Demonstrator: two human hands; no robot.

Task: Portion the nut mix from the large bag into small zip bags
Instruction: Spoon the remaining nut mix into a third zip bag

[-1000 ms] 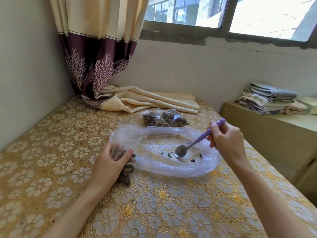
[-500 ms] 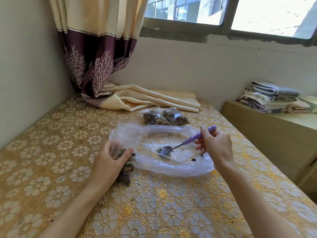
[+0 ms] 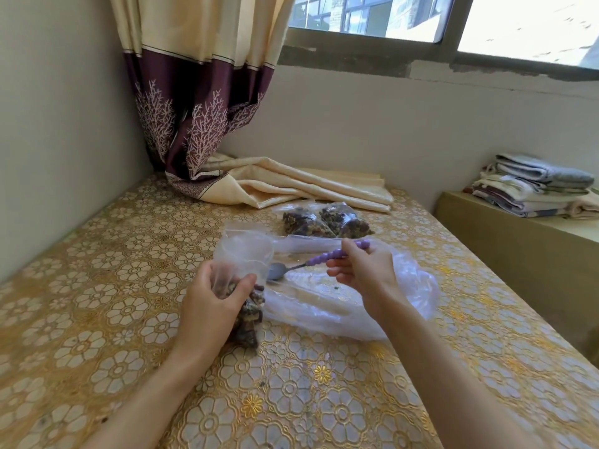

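Floral gold tablecloth (image 3: 97,335) covers a table set in a corner under a window (image 3: 372,14), with a curtain (image 3: 194,108) trailing onto its far side. At centre, the left hand (image 3: 210,303) grips a small zip bag (image 3: 243,286) around its middle, fingers and thumb curled on the plastic, probably to keep the bag upright and its mouth gaping toward the spoon (image 3: 278,272). The right hand (image 3: 363,273) pinches the spoon's purple beaded handle between thumb and fingers, the bowl tipped at the bag's mouth, apparently to drop a scoop in. Beneath and right of the spoon lies the large bag (image 3: 405,296), clear, slack and flattened open on the table, so that the spoon can reach in; only a few specks of nut mix show inside it, so the portioning looks almost complete. The mix in the held bag is dark brown with paler pieces. Two filled bags (image 3: 324,222) lie side by side beyond it, near the curtain. Folded towels (image 3: 534,186) sit on a ledge at right.
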